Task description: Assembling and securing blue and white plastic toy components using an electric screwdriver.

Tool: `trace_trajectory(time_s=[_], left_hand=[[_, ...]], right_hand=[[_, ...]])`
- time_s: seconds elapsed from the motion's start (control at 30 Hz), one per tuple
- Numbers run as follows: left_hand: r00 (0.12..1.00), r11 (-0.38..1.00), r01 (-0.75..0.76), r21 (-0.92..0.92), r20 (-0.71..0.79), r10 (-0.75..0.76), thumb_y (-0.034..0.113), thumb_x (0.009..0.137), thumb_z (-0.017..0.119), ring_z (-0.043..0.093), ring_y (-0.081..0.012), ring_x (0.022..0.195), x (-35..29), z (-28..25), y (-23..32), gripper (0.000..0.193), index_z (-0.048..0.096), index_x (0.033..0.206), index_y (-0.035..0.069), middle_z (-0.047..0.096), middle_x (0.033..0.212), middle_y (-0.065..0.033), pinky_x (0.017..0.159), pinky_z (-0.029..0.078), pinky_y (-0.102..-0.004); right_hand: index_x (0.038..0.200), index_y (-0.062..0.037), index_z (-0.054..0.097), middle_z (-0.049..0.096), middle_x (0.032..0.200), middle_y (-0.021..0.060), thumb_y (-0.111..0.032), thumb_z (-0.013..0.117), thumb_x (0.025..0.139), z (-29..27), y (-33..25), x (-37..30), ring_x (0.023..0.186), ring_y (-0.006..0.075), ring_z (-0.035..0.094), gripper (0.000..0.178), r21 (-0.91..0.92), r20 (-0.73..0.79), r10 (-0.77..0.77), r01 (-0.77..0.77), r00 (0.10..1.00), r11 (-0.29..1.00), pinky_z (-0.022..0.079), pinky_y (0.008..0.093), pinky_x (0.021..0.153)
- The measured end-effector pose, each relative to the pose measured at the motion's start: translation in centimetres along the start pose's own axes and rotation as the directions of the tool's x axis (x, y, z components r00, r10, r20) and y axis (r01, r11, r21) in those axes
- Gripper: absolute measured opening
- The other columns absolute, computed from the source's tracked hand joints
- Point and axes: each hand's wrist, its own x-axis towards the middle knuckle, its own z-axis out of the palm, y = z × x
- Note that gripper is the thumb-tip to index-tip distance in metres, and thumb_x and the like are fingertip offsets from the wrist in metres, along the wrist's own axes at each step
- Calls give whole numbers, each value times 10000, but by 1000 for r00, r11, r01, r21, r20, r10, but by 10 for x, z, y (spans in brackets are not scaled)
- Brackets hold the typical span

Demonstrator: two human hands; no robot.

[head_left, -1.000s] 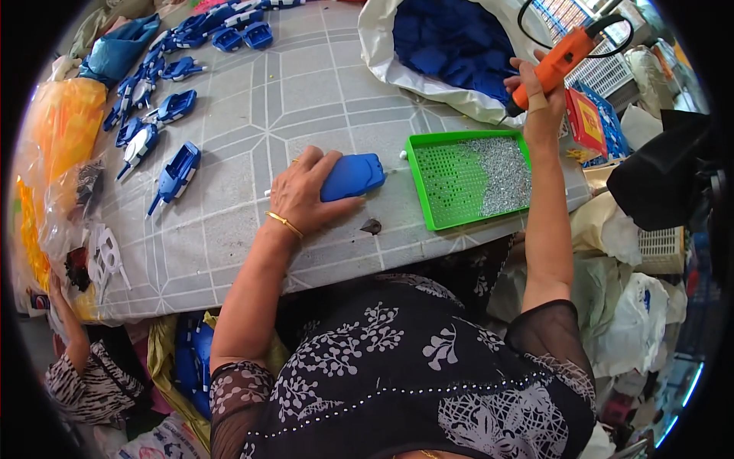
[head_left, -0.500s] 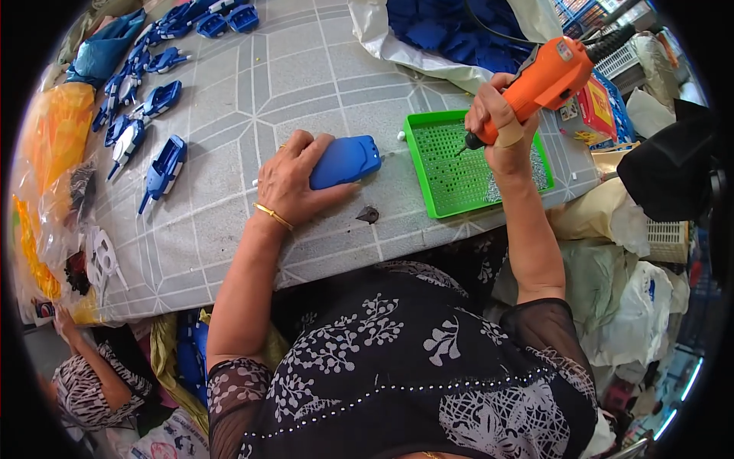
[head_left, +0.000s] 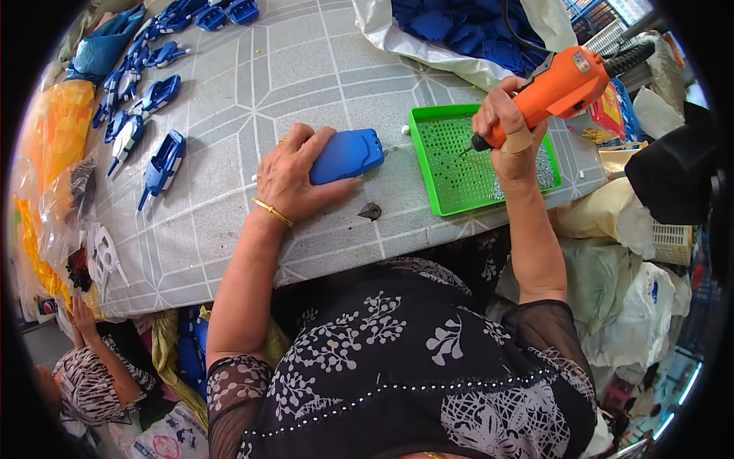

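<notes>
My left hand [head_left: 294, 172] is wrapped round a blue plastic casing [head_left: 348, 157] lying on the table, its thumb along the near edge. In my right hand [head_left: 505, 122] is an orange electric screwdriver [head_left: 562, 84], tilted so that its black nose and thin bit point down and left. The bit is over a green perforated tray [head_left: 426, 168]; whether it touches anything there I cannot tell. Small silvery screws [head_left: 545, 170] lie at the tray's right end, partly behind my right wrist. A small dark piece [head_left: 370, 211] rests on the table below the casing.
Several blue-and-white toy-like assemblies [head_left: 162, 164] lie along the table's left side. A white sack [head_left: 375, 34] of blue plastic parts [head_left: 459, 30] stands beyond the tray. Orange plastic bags [head_left: 65, 122] lie at the far left. Another person [head_left: 103, 375] is at lower left.
My right hand and the screwdriver have shifted slightly right and down in the picture, the bit still over the tray. My left hand stays on the casing. The other person's hands have moved.
</notes>
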Motion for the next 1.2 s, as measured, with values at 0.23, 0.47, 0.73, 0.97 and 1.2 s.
trace_trajectory(time_s=[0.23,0.47,0.73,0.97,1.2], left_hand=[[1000,999,-21,33,-6,21,501,675,845,650,-317,937,-1,1,2,672,655,1200,127,596,1017,-100,773,532,-440],[1000,997,-2,75,-8,2,500,674,847,632,-324,960,-2,1,2,673,656,1196,120,581,1019,-102,781,523,-453],[999,1000,-14,27,-41,15,491,674,838,629,-346,942,-1,5,1,659,661,1182,110,576,1022,-115,787,515,-464],[997,998,-62,18,-48,62,425,667,849,621,-352,929,-1,1,1,630,655,1155,78,573,998,-123,793,515,-468],[996,998,-56,40,-61,59,456,654,854,620,-351,964,0,6,2,682,643,1173,66,589,1043,-119,810,516,-462]], right_hand=[[873,-33,585,533,618,6,-152,725,870,4,0,1,518,108,523,184,29,26,-11,10,1000,1000,461,264,537],[974,-66,553,491,675,9,-180,708,898,14,-19,14,548,122,501,207,232,57,11,-24,998,972,440,296,559],[945,-59,559,503,655,7,-178,712,896,60,-24,15,546,122,506,199,233,210,35,-85,977,969,447,295,568],[933,-39,557,515,662,8,-126,705,893,25,-20,6,550,102,505,177,140,50,-12,5,999,990,452,273,559],[895,-41,547,521,675,12,-145,718,885,3,-8,0,547,101,507,201,68,-10,-15,16,1000,998,456,266,555]])
